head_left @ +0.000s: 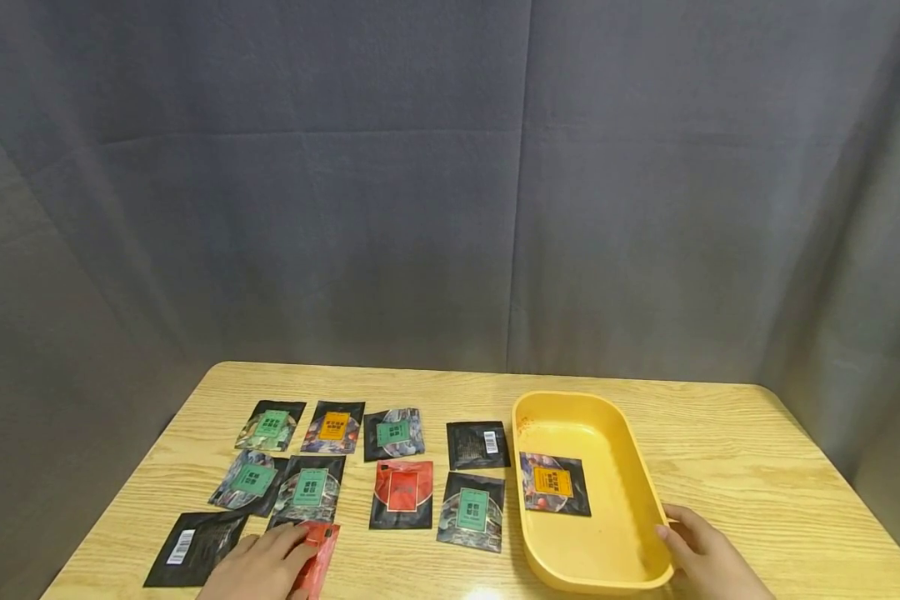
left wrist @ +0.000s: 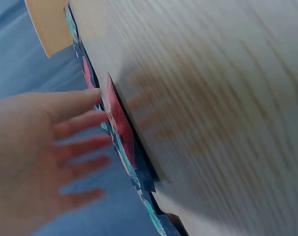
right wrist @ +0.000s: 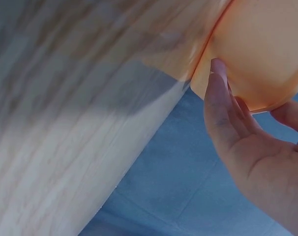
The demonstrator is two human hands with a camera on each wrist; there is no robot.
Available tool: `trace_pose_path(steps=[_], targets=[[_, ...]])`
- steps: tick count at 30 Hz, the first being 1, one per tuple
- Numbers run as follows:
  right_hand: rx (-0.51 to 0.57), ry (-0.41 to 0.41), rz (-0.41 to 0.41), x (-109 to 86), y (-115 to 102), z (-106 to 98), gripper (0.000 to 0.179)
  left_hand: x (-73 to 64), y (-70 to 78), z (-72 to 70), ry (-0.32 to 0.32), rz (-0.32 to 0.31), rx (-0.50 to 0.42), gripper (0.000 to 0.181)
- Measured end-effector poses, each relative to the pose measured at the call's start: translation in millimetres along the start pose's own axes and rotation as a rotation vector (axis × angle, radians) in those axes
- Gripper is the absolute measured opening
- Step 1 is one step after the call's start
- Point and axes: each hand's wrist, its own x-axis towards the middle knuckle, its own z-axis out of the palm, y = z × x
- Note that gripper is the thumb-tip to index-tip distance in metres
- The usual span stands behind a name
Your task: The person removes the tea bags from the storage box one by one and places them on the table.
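Note:
My left hand point(head_left: 258, 567) is over a red packet point(head_left: 318, 562) at the front left of the table, fingertips right at its surface. In the left wrist view the fingers of that hand point(left wrist: 85, 140) are spread and fairly straight beside the red packet point(left wrist: 120, 123). At the right, my right hand point(head_left: 708, 554) grips the near right rim of a yellow tray point(head_left: 645, 467), thumb over the edge and fingers along the outer wall. Inside the tray lies a black packet with an orange label point(head_left: 555, 485).
Several flat black packets with green labels point(head_left: 471, 512) lie left of the tray, along with an orange-labelled one point(head_left: 333, 427), another red one point(head_left: 402, 495) and two barcode-side-up point(head_left: 478, 444). A grey curtain point(head_left: 420, 208) hangs behind the wooden table point(head_left: 757, 467).

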Motion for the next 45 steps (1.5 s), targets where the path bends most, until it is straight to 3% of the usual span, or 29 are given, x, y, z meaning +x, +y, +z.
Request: trace_pose_path(steps=[3, 6, 11, 15, 22, 29, 36, 45], targets=[[0.002, -0.006, -0.006, -0.4, -0.6, -0.4, 0.048, 2.3, 9.2, -1.2, 0.143, 0.103, 0.079, 0.033], [-0.029, -0.006, -0.012, 0.2, -0.4, -0.7, 0.048, 6.2, 17.5, -1.0, 0.262, 0.225, 0.072, 0.022], [-0.053, 0.000, -0.003, 0.9, -0.1, -0.5, 0.048, 17.3, 31.2, -1.4, 0.366, 0.401, 0.008, 0.015], [-0.032, 0.013, 0.013, 0.8, -0.3, -0.1, 0.048, 28.2, 46.4, -7.2, 0.433, 0.480, -0.027, 0.014], [-0.049, 0.011, 0.015, 1.7, -0.3, 0.4, 0.048, 45.0, 67.6, -21.8, 0.419, 0.573, -0.117, 0.015], [-0.048, 0.001, 0.005, 0.2, -1.4, -0.2, 0.048, 70.6, 85.3, -38.6, 0.407, 0.641, -0.051, 0.017], [-0.034, 0.001, 0.013, -0.6, -2.6, -0.1, 0.048, 95.0, 102.3, -50.9, 0.414, 0.624, -0.098, 0.015], [0.014, -0.040, 0.007, -0.9, 0.1, -1.2, 0.053, 128.6, 117.3, -56.9, 0.452, 0.640, -0.086, 0.016]])
